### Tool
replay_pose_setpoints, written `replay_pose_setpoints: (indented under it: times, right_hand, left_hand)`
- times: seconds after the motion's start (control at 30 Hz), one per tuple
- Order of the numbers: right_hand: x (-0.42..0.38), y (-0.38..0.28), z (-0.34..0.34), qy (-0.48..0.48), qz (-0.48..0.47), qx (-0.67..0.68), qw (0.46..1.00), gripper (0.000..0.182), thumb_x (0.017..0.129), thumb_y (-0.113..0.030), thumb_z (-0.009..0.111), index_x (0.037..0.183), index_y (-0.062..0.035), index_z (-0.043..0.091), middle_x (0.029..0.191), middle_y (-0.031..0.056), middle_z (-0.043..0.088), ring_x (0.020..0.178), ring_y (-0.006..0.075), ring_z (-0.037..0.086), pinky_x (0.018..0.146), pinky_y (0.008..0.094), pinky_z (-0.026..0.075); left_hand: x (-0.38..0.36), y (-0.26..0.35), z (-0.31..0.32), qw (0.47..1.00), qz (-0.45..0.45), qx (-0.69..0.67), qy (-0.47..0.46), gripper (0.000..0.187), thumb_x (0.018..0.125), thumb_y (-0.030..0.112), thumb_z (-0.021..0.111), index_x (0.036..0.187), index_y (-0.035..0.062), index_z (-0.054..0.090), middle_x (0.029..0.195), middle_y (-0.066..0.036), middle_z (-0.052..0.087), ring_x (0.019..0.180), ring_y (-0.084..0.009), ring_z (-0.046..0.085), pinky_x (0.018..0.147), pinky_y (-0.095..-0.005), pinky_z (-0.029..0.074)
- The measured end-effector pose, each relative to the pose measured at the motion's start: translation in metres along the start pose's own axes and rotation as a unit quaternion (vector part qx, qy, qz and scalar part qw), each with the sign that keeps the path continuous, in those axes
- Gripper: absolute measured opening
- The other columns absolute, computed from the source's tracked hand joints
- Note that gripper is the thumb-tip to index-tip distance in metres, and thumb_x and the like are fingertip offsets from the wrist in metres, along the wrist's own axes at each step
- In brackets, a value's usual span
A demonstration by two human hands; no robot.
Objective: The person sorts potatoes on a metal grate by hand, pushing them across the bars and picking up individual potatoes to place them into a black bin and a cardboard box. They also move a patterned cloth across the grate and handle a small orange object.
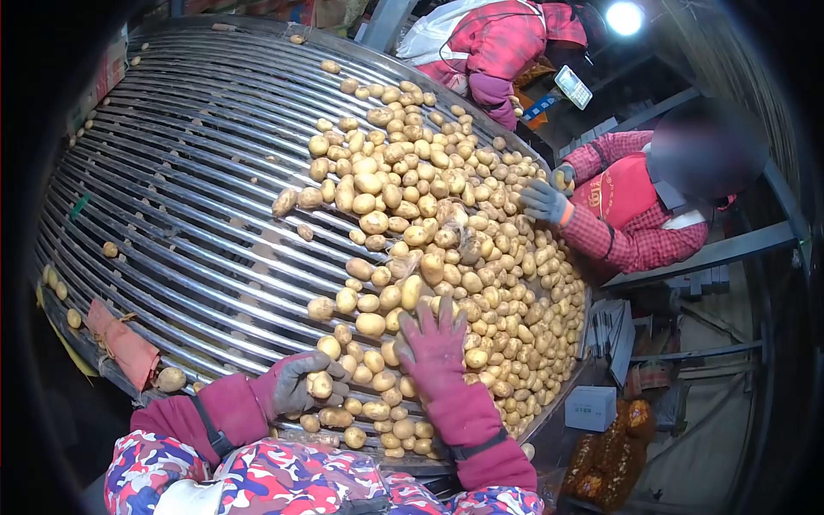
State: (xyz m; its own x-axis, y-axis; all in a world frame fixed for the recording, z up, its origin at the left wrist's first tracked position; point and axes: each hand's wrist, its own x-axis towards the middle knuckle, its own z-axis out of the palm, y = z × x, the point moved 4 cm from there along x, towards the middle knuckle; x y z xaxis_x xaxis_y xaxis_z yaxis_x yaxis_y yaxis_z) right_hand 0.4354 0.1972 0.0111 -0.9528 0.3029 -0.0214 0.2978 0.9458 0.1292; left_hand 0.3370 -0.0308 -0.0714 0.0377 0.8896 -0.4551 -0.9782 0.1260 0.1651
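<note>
Many potatoes [429, 184] lie heaped on a rack of metal bars [197, 206]. My left hand [300, 385], in a dirty glove, is at the near edge of the rack, its fingers curled round a potato [320, 384]. To its right my right hand [432, 336], in a purplish glove, rests palm down on the potatoes with its fingers spread. More potatoes lie between the two hands.
Across the rack a person in a red apron [611, 190] has gloved hands over the potatoes. Another person in a red checked jacket [493, 43] leans at the far edge. A red cloth [123, 343] lies at the left edge; a white box [590, 408] and netted sacks [609, 455] stand at right.
</note>
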Motion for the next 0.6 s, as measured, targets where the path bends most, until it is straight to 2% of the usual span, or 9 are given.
replay_pose_setpoints:
  times: [0.1, 0.17, 0.2, 0.23, 0.3, 0.37, 0.43, 0.53, 0.6]
  right_hand:
    - [-0.022, -0.023, -0.002, -0.094, -0.04, 0.038, 0.994, 0.063, 0.085, -0.041, 0.067, 0.14, -0.0155, 0.051, 0.148, 0.0161, 0.04, 0.141, 0.0428, 0.029, 0.114, 0.0605, 0.025]
    - [-0.038, -0.036, -0.003, -0.044, -0.109, 0.191, 0.975, 0.059, 0.085, -0.036, 0.068, 0.137, -0.0123, 0.053, 0.143, 0.0162, 0.045, 0.137, 0.0405, 0.038, 0.112, 0.0564, 0.032]
    - [-0.036, -0.026, -0.007, 0.002, -0.14, 0.249, 0.958, 0.047, 0.086, -0.027, 0.069, 0.129, -0.0107, 0.06, 0.132, 0.0164, 0.057, 0.125, 0.0357, 0.052, 0.107, 0.0495, 0.04]
    - [-0.033, -0.016, -0.008, 0.0, -0.141, 0.25, 0.958, 0.047, 0.086, -0.027, 0.069, 0.129, -0.0107, 0.06, 0.132, 0.0164, 0.057, 0.125, 0.0357, 0.052, 0.107, 0.0495, 0.04]
    - [-0.03, 0.025, -0.004, 0.059, 0.07, 0.341, 0.936, 0.036, 0.085, -0.019, 0.07, 0.12, -0.0093, 0.067, 0.121, 0.0154, 0.065, 0.115, 0.0327, 0.06, 0.102, 0.0432, 0.046]
    - [-0.017, 0.072, 0.008, 0.145, 0.15, 0.278, 0.938, 0.028, 0.087, -0.015, 0.069, 0.114, -0.0097, 0.07, 0.115, 0.0148, 0.069, 0.111, 0.0313, 0.063, 0.099, 0.0414, 0.048]
    - [-0.003, 0.111, 0.032, 0.111, 0.194, 0.138, 0.965, 0.034, 0.088, -0.019, 0.069, 0.121, -0.0115, 0.067, 0.12, 0.0127, 0.066, 0.112, 0.0318, 0.062, 0.098, 0.0412, 0.049]
    - [0.013, 0.12, 0.054, 0.018, 0.313, 0.082, 0.946, 0.042, 0.088, -0.026, 0.07, 0.126, -0.0113, 0.062, 0.122, 0.0139, 0.063, 0.111, 0.0318, 0.063, 0.095, 0.0429, 0.05]
    - [0.026, 0.114, 0.051, -0.037, 0.323, 0.058, 0.944, 0.045, 0.087, -0.03, 0.071, 0.126, -0.0099, 0.061, 0.123, 0.0147, 0.062, 0.111, 0.032, 0.063, 0.095, 0.0438, 0.05]
  left_hand:
    - [-0.001, 0.002, 0.001, 0.999, 0.013, 0.031, 0.005, 0.037, 0.103, 0.027, 0.05, 0.116, -0.0068, 0.058, 0.113, -0.022, 0.065, 0.1, -0.0337, 0.069, 0.088, -0.0462, 0.059]
    - [0.001, 0.0, -0.004, 1.0, -0.002, 0.01, 0.001, 0.038, 0.103, 0.027, 0.051, 0.116, -0.0074, 0.058, 0.114, -0.021, 0.065, 0.1, -0.0333, 0.07, 0.088, -0.046, 0.058]
    - [0.001, 0.0, -0.005, 1.0, -0.007, 0.008, -0.001, 0.038, 0.103, 0.027, 0.051, 0.115, -0.0074, 0.059, 0.114, -0.021, 0.065, 0.1, -0.0331, 0.069, 0.088, -0.0461, 0.058]
    - [0.001, -0.001, -0.006, 1.0, -0.012, 0.006, 0.0, 0.037, 0.103, 0.027, 0.051, 0.115, -0.0075, 0.059, 0.115, -0.021, 0.065, 0.1, -0.0329, 0.069, 0.088, -0.0461, 0.058]
    - [-0.001, 0.0, -0.002, 1.0, -0.004, 0.019, 0.013, 0.037, 0.102, 0.027, 0.052, 0.114, -0.0076, 0.06, 0.114, -0.021, 0.065, 0.099, -0.0326, 0.069, 0.088, -0.0463, 0.058]
    - [-0.001, 0.001, -0.001, 0.999, 0.004, 0.039, 0.022, 0.038, 0.102, 0.028, 0.053, 0.114, -0.0076, 0.06, 0.113, -0.021, 0.065, 0.099, -0.0325, 0.069, 0.088, -0.0465, 0.058]
    - [-0.001, 0.0, 0.0, 0.999, 0.004, 0.043, 0.02, 0.038, 0.102, 0.027, 0.053, 0.114, -0.0077, 0.06, 0.112, -0.021, 0.066, 0.099, -0.0324, 0.069, 0.088, -0.0464, 0.058]
    - [-0.001, 0.001, 0.001, 0.999, 0.009, 0.046, 0.019, 0.037, 0.101, 0.027, 0.054, 0.113, -0.0078, 0.061, 0.108, -0.021, 0.067, 0.099, -0.0323, 0.069, 0.089, -0.0461, 0.058]
    - [0.0, -0.001, 0.0, 0.997, 0.012, 0.072, 0.026, 0.038, 0.101, 0.027, 0.053, 0.113, -0.0079, 0.061, 0.106, -0.021, 0.068, 0.099, -0.0319, 0.069, 0.088, -0.0452, 0.058]
